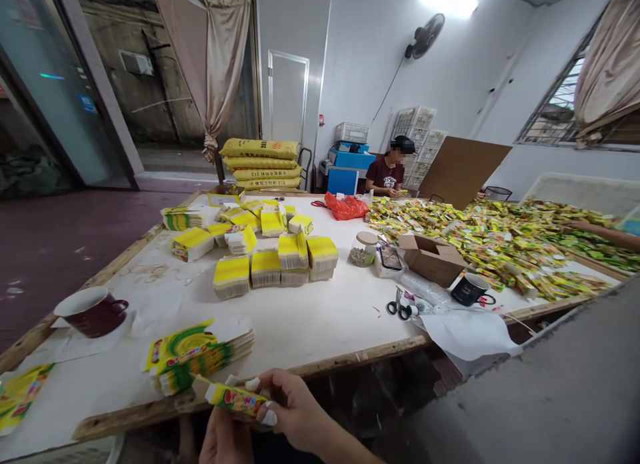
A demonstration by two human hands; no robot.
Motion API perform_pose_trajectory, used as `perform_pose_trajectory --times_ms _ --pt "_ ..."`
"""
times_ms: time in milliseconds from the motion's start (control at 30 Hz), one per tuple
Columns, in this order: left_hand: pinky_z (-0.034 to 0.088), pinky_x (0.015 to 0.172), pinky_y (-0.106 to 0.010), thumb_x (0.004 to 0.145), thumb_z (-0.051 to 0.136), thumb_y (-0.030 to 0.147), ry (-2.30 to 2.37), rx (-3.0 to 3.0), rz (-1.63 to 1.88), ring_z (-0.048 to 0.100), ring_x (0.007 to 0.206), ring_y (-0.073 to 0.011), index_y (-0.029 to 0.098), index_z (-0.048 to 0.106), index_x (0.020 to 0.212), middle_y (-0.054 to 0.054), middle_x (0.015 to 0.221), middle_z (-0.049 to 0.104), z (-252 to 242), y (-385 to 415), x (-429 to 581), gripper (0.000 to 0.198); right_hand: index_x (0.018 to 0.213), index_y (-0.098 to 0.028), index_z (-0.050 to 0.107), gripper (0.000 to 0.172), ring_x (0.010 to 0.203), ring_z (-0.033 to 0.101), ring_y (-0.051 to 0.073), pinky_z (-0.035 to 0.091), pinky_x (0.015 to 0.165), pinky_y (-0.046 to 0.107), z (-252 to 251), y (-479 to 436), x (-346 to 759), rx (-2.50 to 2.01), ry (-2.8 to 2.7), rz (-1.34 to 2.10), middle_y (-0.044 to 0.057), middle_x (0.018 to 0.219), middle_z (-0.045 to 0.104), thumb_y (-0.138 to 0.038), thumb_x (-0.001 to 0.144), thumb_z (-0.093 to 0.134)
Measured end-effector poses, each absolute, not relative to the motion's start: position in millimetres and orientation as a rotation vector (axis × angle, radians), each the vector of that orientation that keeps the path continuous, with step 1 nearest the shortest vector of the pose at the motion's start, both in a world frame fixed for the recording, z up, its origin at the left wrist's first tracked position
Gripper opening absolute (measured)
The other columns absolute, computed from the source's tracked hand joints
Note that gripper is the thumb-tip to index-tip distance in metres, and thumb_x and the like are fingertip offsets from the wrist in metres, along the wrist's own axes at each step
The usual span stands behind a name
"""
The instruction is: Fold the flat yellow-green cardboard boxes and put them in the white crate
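Observation:
Both of my hands hold a small yellow carton (243, 400) with an open white flap, just off the table's front edge. My left hand (224, 437) grips it from below, and most of its fingers are hidden. At the carton's right end, my right hand (296, 407) pinches it between thumb and fingers; white covers show on its fingertips. Just beyond the carton lies a stack of flat, unfolded yellow and green cartons (193, 357), fanned out on the white table (320, 334). More flat cartons (23, 397) lie at the far left.
A maroon mug (95, 311) stands at left. Bundled yellow carton stacks (233, 277) sit mid-table. To the right are scissors (398, 305), a jar (363, 251), a brown box (433, 261), a dark mug (471, 289) and a large carton heap (480, 234). A person (393, 167) sits behind.

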State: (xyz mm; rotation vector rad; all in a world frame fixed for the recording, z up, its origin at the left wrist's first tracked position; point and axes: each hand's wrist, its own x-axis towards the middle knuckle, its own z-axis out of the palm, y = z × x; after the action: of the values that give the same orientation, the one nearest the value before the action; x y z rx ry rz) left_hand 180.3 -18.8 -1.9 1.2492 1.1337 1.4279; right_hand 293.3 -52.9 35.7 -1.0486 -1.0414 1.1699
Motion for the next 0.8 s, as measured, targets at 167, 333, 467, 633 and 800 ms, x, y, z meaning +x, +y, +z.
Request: perform_pose_trajectory --times_ms 167,333,467,633,800 --pt "0.056 0.066 -0.030 0.071 0.070 0.066 1.175 0.760 1.442 0.065 0.073 -0.0200 0.019 0.066 0.091 -0.001 0.078 0.070 8 -25 184 0.051 0.087 -0.017 0.073 0.017 0.075 0.059 0.015 0.044 0.070 0.026 33 -56 292 -1.226 -1.197 0.683 0.002 0.077 0.063 -0.015 0.080 0.058" --pt "0.052 0.068 -0.020 0.058 0.082 0.061 1.053 0.527 1.417 0.061 0.074 -0.0126 0.020 0.066 0.087 0.004 0.077 0.068 31 -30 176 0.053 0.076 -0.019 0.074 0.031 0.070 0.060 0.013 0.045 0.066 0.022 40 -56 298 -1.224 -1.360 0.594 0.001 0.071 0.063 -0.002 0.071 0.049" --pt "0.053 0.072 -0.022 0.055 0.087 0.050 1.044 0.527 1.535 0.062 0.077 -0.0131 0.020 0.066 0.080 0.004 0.081 0.069 35 -29 167 0.044 0.080 -0.019 0.076 0.035 0.072 0.060 0.013 0.046 0.069 0.021 40 -59 297 -1.243 -1.490 0.625 0.001 0.073 0.064 0.001 0.070 0.049" --pt "0.054 0.083 -0.027 0.056 0.085 0.054 1.017 0.671 1.449 0.066 0.090 -0.0187 0.021 0.069 0.091 -0.001 0.091 0.073 37 -26 139 0.051 0.103 -0.020 0.075 0.040 0.081 0.060 0.014 0.049 0.076 0.024 46 -64 308 -1.317 -1.702 0.486 0.003 0.086 0.066 0.001 0.080 0.050" --pt "0.049 0.102 -0.044 0.061 0.073 0.073 0.970 1.084 1.208 0.066 0.110 -0.0313 0.024 0.062 0.118 -0.009 0.115 0.072 28 -22 95 0.075 0.101 -0.023 0.077 0.031 0.082 0.056 0.016 0.047 0.081 0.027 61 -65 328 -1.283 -2.205 0.211 0.004 0.086 0.068 -0.004 0.090 0.054"
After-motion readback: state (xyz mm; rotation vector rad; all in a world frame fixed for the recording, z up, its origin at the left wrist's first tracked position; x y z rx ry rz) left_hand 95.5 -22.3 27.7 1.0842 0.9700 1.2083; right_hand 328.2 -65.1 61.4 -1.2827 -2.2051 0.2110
